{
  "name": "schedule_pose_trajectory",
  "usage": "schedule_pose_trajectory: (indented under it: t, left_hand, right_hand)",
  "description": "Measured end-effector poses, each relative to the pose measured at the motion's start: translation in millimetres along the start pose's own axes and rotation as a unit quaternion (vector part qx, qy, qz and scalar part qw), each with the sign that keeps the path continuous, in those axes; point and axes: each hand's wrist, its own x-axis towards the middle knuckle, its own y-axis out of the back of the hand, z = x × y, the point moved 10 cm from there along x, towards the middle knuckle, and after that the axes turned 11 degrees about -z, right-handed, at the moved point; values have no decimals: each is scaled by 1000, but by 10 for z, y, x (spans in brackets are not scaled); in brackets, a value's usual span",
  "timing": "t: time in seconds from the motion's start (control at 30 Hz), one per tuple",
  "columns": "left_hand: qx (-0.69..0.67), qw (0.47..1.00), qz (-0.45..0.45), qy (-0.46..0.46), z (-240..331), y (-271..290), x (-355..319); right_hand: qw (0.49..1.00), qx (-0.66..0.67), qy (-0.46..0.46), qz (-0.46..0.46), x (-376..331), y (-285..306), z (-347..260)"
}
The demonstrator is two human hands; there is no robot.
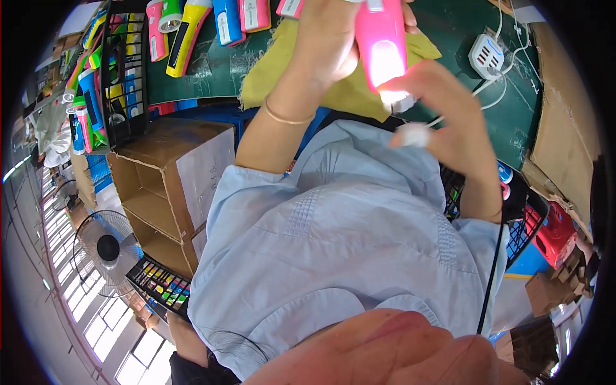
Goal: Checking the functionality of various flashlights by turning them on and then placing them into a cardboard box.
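Across the far side of the scene stretches a green desk, scuffed in places. On the near side, the person's light-blue shirt fills the middle. To the left stands a brown cardboard box with open compartments, a sheet of paper on its side, and beyond it, further left, a round fan with a wire guard. A black crate at the desk's left edge holds many coloured flashlights. A yellow-green cloth lies on the desk, beneath the two hands.

The left hand wraps its fingers around a pink flashlight, with fingertips showing on its right side. The right hand is partly blurred; its fingers are spread, the index tip at the flashlight's lit end and the thumb well apart. Whether that tip touches the flashlight cannot be told through the glare. The pink flashlight is over the cloth, its bright end facing near.

A white power strip with cables sits on the right of the desk. On the far left lie a yellow flashlight, a blue flashlight and others in pink and green. Smallest are a white covering on the right thumb and a thin band around the left wrist.
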Motion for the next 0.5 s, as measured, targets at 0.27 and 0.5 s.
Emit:
schedule_pose_trajectory:
  t: [0.27,0.5]
  left_hand:
    - [-177,976,101,71,-421,162,-171]
    - [17,997,-34,-68,-154,-6,-218]
  right_hand:
    - [933,-209,292,8,-445,-400,-353]
    - [977,-16,-90,191,-255,-62,330]
